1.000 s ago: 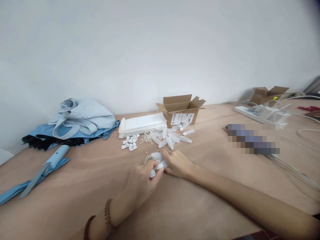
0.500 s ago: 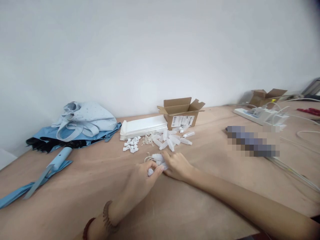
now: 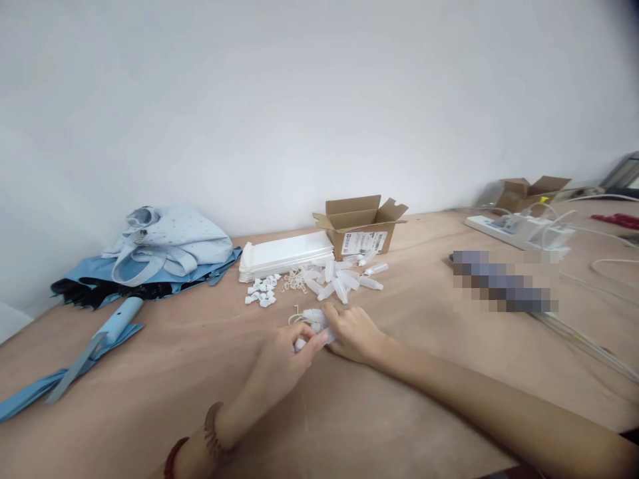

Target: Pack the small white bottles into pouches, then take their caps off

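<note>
Translucent plastic bottle (image 3: pixel 315 319) is in both hands, on the worktop (image 3: pixel 164 399), near the middle, just in front of the loose pile. Left hand (image 3: pixel 278 359) is curled closed around its near end, with a small white cap (image 3: pixel 299 344) showing under the fingers. Right hand (image 3: pixel 355 332) has its fingers on the far side of the bottle; can't tell if that's a real grip or just contact. Thin white cord (image 3: pixel 294 318) loops off the bottle to the left.

Step in hand looks like fitting or checking the cap end, but the neck is hidden by my fingers, so that's a judgement. Next move calls for a steady hold and a clear view of the neck.

Further out, behind my hands: loose bottles (image 3: pixel 339 285), a cord tangle (image 3: pixel 294 283), a heap of white caps (image 3: pixel 260 291), a stack of flat white sleeves (image 3: pixel 284 256) and an open cardboard box (image 3: pixel 359 226). Left: a light blue cloth (image 3: pixel 170 243) and a folded blue umbrella (image 3: pixel 117 319). Far right: a power strip (image 3: pixel 514 229) and a second cardboard box (image 3: pixel 529 193).
</note>
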A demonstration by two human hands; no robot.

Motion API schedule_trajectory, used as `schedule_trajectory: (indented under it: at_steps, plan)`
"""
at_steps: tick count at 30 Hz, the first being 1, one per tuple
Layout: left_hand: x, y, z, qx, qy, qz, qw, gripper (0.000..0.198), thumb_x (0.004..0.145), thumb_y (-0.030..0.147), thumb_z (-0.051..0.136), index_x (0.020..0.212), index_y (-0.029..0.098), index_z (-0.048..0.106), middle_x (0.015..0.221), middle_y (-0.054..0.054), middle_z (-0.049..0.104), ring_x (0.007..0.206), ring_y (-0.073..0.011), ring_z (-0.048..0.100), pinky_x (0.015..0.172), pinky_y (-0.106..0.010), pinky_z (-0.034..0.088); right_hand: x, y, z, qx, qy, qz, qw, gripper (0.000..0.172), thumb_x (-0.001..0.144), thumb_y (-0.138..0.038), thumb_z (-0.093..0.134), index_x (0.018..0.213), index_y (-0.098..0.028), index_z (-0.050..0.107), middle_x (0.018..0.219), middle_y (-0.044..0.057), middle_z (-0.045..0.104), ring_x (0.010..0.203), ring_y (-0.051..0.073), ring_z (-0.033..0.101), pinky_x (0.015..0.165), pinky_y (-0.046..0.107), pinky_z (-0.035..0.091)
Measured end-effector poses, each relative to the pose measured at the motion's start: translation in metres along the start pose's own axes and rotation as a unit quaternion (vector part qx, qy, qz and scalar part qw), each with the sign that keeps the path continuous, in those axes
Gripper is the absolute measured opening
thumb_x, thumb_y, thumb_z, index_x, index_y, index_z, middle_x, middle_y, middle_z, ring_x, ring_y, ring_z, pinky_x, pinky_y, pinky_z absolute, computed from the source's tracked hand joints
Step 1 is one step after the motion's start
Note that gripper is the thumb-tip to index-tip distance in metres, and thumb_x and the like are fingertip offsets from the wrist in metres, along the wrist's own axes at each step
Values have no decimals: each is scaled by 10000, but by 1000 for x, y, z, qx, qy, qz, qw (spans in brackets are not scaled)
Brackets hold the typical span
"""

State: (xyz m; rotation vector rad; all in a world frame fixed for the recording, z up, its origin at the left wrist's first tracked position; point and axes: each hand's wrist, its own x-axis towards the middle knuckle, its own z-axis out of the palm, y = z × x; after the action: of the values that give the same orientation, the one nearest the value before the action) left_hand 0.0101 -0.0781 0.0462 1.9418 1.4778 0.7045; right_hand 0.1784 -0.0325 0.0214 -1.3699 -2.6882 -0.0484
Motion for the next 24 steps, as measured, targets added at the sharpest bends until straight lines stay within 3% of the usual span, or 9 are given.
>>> schedule_trajectory:
  at_steps: [3,5,8,11,13,16,18,20,24]
  plan:
    - [-1,2,-1,25,19,7,999,282,779,472,570,745,195,606,513,49,463,487,-112,399,495,-236,243,0,0,0,11,-9,5,1000,277,791,-298,503,1010,-130,479,832,128,671,745,258,641,558,273,360]
    - [-1,3,0,7,9,1,1000,329,803,483,530,673,188,593,502,40,452,490,-111,394,490,-236,236,0,0,0,15,-6,6,1000,270,799,-290,490,1017,-130,476,836,132,670,751,255,639,567,272,362]
    - [1,1,2,-88,-45,-72,993,467,832,558,432,607,172,568,478,42,395,453,-97,342,460,-233,218,-1,1,1,16,2,5,1000,252,798,-268,481,1008,-130,478,841,131,671,739,248,638,558,270,354]
    - [4,-1,0,-172,-108,-160,966,486,796,621,444,692,168,585,469,70,342,404,-75,242,423,-226,181,-1,1,2,12,6,3,1000,256,781,-261,496,999,-128,481,830,123,672,730,253,641,543,273,343]
    - [5,-3,-3,-156,-98,-144,972,441,765,600,517,731,167,594,489,68,378,419,-71,263,433,-220,186,-1,2,2,14,9,4,1000,254,780,-255,493,1000,-130,480,844,120,673,739,252,642,544,273,342]
    - [4,-2,-4,-106,-47,-68,991,346,730,513,612,720,168,588,523,60,421,480,-79,339,470,-214,217,-1,2,1,19,2,11,1000,262,777,-264,502,1002,-132,478,856,124,673,748,251,641,555,271,348]
    - [4,-2,-3,-134,-48,-75,987,335,731,502,609,713,172,560,510,71,394,463,-72,323,460,-211,213,0,1,1,19,-3,13,1000,281,772,-274,514,1008,-126,478,846,129,676,744,258,642,556,275,350]
    - [4,-2,0,-207,-91,-141,964,369,758,538,550,708,173,536,474,90,327,404,-58,254,423,-208,184,-1,1,1,22,1,13,1000,284,779,-285,513,1009,-122,478,841,127,678,735,262,645,548,278,347]
    - [6,-2,1,-338,-188,-251,887,435,784,576,460,704,155,536,442,112,256,346,-36,153,371,-205,126,-1,2,2,32,17,8,999,264,800,-302,501,999,-129,477,824,108,680,713,248,647,539,269,334]
